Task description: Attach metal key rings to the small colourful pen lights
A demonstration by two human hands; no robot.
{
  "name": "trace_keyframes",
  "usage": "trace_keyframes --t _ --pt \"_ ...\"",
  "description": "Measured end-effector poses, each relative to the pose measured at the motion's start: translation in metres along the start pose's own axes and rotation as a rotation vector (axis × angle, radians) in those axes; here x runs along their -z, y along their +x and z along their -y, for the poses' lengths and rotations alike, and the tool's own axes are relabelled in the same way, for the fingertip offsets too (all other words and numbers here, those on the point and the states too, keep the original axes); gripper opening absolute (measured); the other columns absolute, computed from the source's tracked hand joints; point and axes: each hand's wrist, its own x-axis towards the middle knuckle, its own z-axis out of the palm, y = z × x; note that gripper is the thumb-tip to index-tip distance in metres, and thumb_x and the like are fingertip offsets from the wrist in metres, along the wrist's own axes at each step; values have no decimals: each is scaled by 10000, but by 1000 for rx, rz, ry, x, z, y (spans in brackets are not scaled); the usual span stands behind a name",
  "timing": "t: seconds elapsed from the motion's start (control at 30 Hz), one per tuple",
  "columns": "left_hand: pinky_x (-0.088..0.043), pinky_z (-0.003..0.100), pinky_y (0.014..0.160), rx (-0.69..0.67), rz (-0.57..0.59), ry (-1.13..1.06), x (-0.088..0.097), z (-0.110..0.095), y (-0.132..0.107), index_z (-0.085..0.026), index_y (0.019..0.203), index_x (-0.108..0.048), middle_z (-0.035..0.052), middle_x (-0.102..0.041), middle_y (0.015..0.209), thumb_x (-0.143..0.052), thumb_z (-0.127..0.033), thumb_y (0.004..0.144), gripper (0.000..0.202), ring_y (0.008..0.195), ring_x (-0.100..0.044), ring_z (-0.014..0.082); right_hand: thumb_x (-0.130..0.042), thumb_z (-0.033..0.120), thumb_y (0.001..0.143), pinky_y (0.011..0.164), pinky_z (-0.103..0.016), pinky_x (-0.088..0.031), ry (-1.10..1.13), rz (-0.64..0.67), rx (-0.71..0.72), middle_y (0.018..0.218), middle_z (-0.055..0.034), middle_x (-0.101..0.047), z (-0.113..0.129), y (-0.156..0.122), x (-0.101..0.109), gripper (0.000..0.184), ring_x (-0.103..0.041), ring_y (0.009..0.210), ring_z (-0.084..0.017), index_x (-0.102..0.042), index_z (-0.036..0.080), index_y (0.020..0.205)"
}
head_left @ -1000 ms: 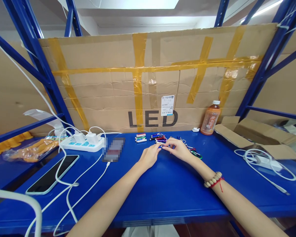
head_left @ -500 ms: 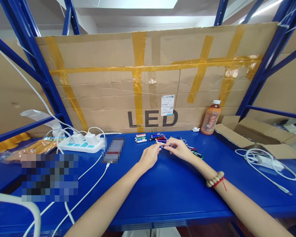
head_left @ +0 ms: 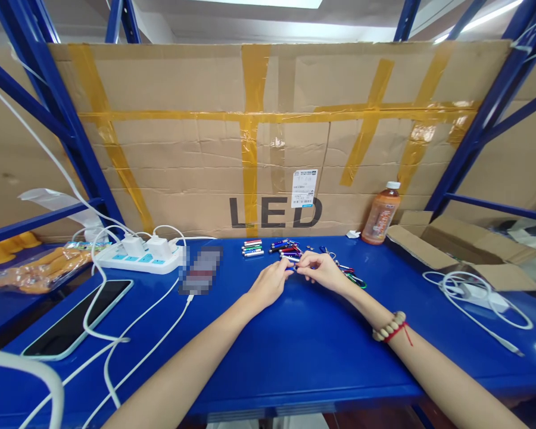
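My left hand (head_left: 270,281) is closed, its thumb and fingers gripping a small blue metal tube (head_left: 290,269) that mostly hides behind the fingertips. Facing it, my right hand (head_left: 325,271) is pinched at the tube's right end; whatever its fingertips hold is too small to make out. Just behind the hands lies a pile of blue, red and purple metal tubes (head_left: 284,244). To its left, several short tubes in red, green and silver (head_left: 252,248) lie side by side. Coloured carabiner clips (head_left: 356,279) rest beyond my right wrist, partly covered.
On the left are a white power strip (head_left: 138,260), a phone (head_left: 78,319), a blurred-out device (head_left: 201,271) and loose white cables. A drink bottle (head_left: 381,214), an open cardboard box (head_left: 422,247) and a coiled white cable with adapter (head_left: 485,296) stand right. Taped cardboard (head_left: 183,167) forms the back.
The view has shifted slightly, and the phone at left now shows unblurred. Both hands stay together at nearly the same spot, with only small finger movement around the blue tube.
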Motion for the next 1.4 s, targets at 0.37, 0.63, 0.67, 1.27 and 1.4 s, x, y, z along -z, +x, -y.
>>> trace_keyframes --t 0.37,0.63,0.67,1.27,1.4 --pt "-418 294 770 -106 -50 43 -6 7 2 -158 845 -413 54 -567 969 -357 -196 874 73 893 -517 176 -643 456 627 344 -190 -387 -32 -15 -5 705 -39 -496 0 -4 -4 360 -491 444 -73 -538 113 600" --pt "-414 275 745 -132 -124 102 -9 11 1 -150 864 -465 50 -571 909 -364 -168 865 102 840 -510 164 -640 507 589 340 -188 -345 -34 -63 -106 557 -10 -484 3 -3 -10 411 -454 404 -72 -501 121 582" --pt "-415 267 740 -132 -136 101 -9 11 1 -150 863 -470 51 -568 897 -365 -170 865 107 832 -512 160 -644 505 584 341 -183 -336 -28 -70 -122 517 -2 -478 4 -3 -11 411 -444 394 -70 -494 122 583" --pt "-409 224 675 -88 -201 217 -9 7 1 -176 845 -489 15 -564 832 -405 -192 856 87 799 -524 137 -646 505 580 364 -156 -348 -1 -88 -347 420 15 -464 11 -2 -12 415 -415 384 -52 -552 103 622" --pt "-422 232 698 -72 -195 201 -9 8 1 -177 845 -479 13 -570 853 -406 -201 857 77 828 -534 140 -633 531 573 372 -158 -343 12 -71 -326 421 16 -464 13 -2 -11 439 -404 382 -47 -549 103 617"
